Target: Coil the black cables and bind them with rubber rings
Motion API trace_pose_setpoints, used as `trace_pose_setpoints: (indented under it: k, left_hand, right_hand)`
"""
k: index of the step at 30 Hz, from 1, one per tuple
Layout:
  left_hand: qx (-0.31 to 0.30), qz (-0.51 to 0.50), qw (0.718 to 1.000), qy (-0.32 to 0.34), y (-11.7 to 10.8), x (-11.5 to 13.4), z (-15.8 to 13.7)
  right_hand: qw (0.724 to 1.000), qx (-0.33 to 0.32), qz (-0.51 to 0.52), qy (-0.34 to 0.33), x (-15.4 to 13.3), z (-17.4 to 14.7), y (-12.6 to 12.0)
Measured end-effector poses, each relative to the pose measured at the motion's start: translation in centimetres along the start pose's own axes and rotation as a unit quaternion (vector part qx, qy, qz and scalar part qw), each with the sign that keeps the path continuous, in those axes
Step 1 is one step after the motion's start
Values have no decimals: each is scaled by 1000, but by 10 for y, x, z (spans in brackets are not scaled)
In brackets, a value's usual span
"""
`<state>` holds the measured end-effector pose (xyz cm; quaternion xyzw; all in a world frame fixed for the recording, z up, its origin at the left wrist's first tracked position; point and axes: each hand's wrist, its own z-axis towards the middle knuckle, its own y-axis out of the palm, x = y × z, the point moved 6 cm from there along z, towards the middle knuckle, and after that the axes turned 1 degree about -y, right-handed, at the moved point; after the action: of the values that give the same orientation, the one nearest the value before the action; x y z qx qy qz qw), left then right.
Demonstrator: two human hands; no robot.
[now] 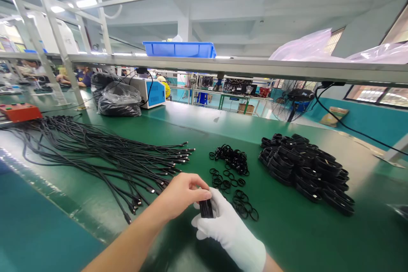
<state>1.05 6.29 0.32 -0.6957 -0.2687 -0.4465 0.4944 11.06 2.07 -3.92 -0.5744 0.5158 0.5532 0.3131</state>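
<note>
In a white glove, my right hand (219,219) is closed around a coiled black cable (206,209), held upright just above the green table. My bare left hand (188,191) pinches the top of that same coil, its thumb and fingers meeting the gloved fingers; part of the coil is hidden by both hands. Just beyond them lie loose black rubber bands (244,204) and a denser heap of bands (232,158). To the left, many long black cables (127,153) are spread out, their plug ends pointing toward the hands.
At the right is a pile of coiled black cables (306,168). An orange box (21,111), a black plastic-wrapped bundle (119,98) and a blue-and-white machine (153,92) stand farther back. Overhead runs a shelf (242,66) carrying a blue tray (180,49). Several people sit at the far left.
</note>
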Motion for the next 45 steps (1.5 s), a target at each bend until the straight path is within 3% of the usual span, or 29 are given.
trace_pose_setpoints:
  k: [3, 9, 14, 20, 26, 33, 40, 42, 45]
  left_hand:
    - [17, 18, 1000, -7, 5, -4, 2]
    - [30, 37, 999, -20, 8, -13, 6]
    - [30, 39, 998, -25, 10, -19, 7]
    - [27, 17, 999, -39, 13, -23, 8]
    - [82, -44, 995, -40, 3, -15, -8]
    - [-3, -215, 975, -47, 30, -22, -26]
    - [3, -208, 977, -47, 33, -30, -20]
    - [29, -188, 981, -47, 29, -30, -21]
    - [153, -72, 985, 17, 14, -23, -27]
  right_hand:
    - [1000, 1, -8, -3, 2, 0, -3]
    - [989, -96, 104, 32, 9, 0, 0]
    - [1000, -19, -2, 18, 10, 2, -6]
    - [985, -119, 108, 71, 17, 1, 0]
    - [987, -118, 113, -2, -3, -4, 0]
    - [990, -116, 73, -30, 3, 3, -2]
    - [987, -118, 111, 21, 10, 1, -3]
    - [986, -109, 125, 26, 9, 0, -4]
    - [985, -99, 133, 43, 13, 1, -6]
